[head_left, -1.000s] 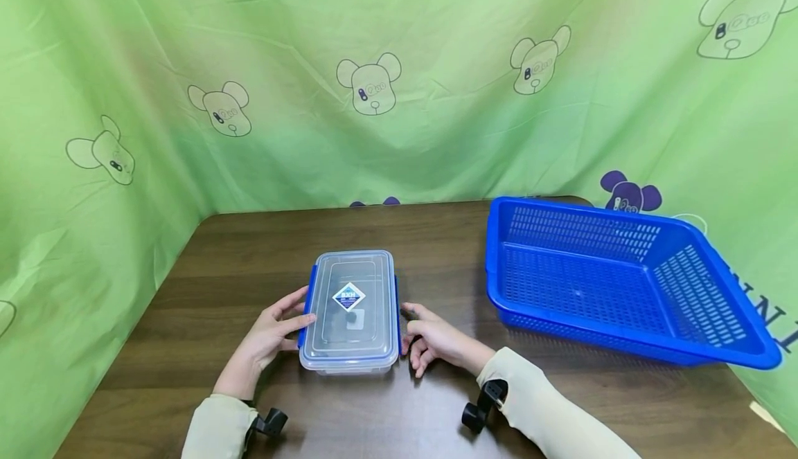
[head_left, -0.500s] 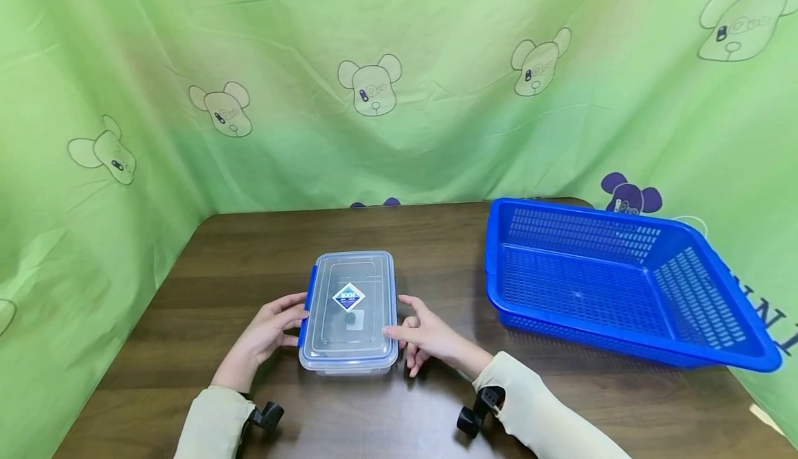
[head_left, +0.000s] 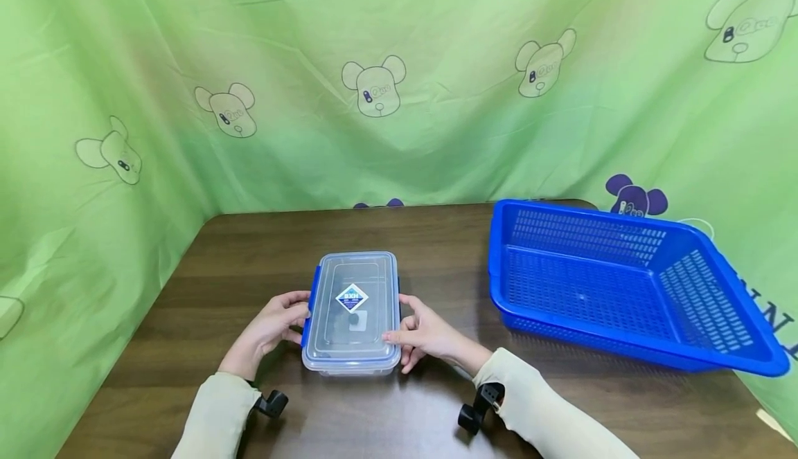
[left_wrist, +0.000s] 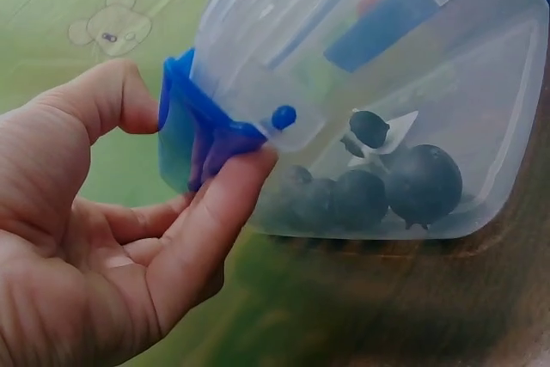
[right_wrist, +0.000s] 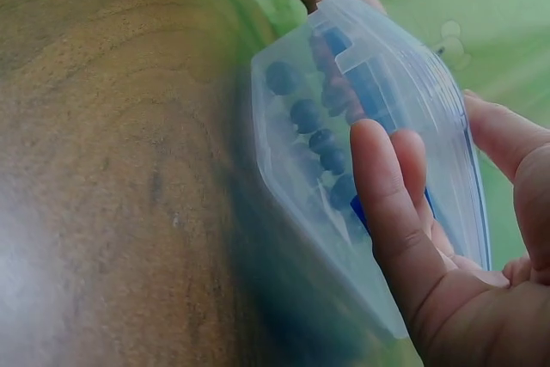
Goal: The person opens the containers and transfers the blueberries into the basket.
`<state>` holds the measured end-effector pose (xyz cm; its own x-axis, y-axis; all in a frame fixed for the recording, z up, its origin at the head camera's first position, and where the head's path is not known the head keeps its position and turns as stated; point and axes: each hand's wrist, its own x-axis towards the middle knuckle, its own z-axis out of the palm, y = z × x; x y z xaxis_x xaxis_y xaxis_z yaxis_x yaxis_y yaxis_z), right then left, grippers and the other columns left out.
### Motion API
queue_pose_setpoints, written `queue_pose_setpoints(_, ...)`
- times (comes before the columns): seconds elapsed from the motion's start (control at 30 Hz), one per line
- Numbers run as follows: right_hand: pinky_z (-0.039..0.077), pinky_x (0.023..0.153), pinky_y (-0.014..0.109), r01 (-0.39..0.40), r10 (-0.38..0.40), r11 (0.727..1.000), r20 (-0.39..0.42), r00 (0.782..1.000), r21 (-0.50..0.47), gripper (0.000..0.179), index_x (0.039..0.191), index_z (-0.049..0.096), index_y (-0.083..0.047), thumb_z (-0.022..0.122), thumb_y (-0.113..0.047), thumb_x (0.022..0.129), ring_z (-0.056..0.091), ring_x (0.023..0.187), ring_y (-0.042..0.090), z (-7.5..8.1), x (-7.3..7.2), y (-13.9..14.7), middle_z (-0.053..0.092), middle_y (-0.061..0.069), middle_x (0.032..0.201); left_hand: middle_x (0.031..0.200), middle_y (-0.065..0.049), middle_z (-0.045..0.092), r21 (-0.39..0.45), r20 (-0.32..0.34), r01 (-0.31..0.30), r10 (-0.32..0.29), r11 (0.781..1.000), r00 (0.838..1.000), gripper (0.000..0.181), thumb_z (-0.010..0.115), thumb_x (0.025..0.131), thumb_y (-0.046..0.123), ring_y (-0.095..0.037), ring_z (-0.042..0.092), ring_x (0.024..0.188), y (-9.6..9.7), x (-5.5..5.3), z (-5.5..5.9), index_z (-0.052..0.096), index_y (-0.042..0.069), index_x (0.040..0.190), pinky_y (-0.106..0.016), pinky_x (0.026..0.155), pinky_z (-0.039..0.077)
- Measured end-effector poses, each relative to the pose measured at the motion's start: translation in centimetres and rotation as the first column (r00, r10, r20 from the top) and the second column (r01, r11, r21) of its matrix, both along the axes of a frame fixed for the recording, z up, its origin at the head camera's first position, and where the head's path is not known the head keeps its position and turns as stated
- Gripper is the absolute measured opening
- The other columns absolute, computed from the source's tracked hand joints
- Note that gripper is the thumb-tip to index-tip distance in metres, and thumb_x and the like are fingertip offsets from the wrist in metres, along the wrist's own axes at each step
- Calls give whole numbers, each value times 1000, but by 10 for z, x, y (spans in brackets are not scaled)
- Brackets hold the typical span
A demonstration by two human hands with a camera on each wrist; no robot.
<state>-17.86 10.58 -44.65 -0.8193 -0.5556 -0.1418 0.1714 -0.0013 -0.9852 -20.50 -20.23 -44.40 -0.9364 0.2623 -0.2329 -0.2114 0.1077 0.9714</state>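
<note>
Thumb (head_left: 397,336) of gripping right hand (head_left: 433,338) newly atop clear rectangular plastic container (head_left: 349,338) | left hand (head_left: 271,324) pinching blue latch (left_wrist: 193,131) | two hands, one container

A clear lidded box (head_left: 352,324) of dark balls (left_wrist: 426,185) lies on the table (head_left: 262,248).

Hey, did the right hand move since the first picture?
Yes. The right hand moved a little left, judged by the box, which stayed put: the thumb was off its top and now lies over the top's right edge.
</note>
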Motion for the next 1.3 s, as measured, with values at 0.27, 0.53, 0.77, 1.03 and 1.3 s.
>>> queue_pose_setpoints(0.27, 56, 48, 33, -11, 11, 999, 9, 1000, 40, 91, 151, 4, 6, 71, -8, 91, 60, 51, 15, 0, -2, 1, 58, 6, 70, 106, -19, 64, -163, -27, -50, 46, 985, 999, 61, 55, 85, 6, -19, 64, 71, 13, 5, 10, 39, -17, 139, -38, 56, 58)
queue_pose_setpoints(0.53, 56, 49, 35, -16, 16, 999, 13, 1000, 47, 90, 150, 7, 6, 72, -8, 90, 60, 51, 16, 1, -3, -1, 60, 7, 70, 97, -15, 68, -152, -47, 8, -15, 988, 999, 50, 52, 91, 7, -24, 69, 75, 9, 9, 10, 44, -17, 134, -48, 63, 59)
queue_pose_setpoints(0.77, 57, 51, 37, -17, 17, 999, 15, 1000, 34, 92, 152, 4, 7, 71, -6, 90, 60, 52, 16, 1, -1, -3, 61, 8, 71, 98, -10, 71, 42, 50, 97, -99, 994, 994, 55, 49, 93, 5, -21, 71, 81, -12, 3, -7, 36, -15, 142, -43, 68, 59)
queue_pose_setpoints(1.03, 58, 53, 37, -3, 3, 1000, 12, 1000, 13, 92, 153, 3, 5, 70, -6, 91, 61, 52, 16, 1, -1, 0, 62, 7, 75, 102, -2, 70, 194, 71, 155, -171, 969, 983, 55, 48, 97, 1, -15, 69, 89, -18, 5, -24, 26, -19, 144, -32, 71, 58)
queue_pose_setpoints(1.3, 58, 54, 37, -20, 20, 1000, 25, 999, -15, 92, 153, 1, 3, 69, -8, 93, 62, 53, 15, -2, -1, 6, 62, 7, 77, 109, -13, 59, 22, -35, 67, -66, 998, 997, 63, 60, 93, 2, -15, 65, 86, -9, 12, -19, 29, -18, 144, -33, 72, 58)
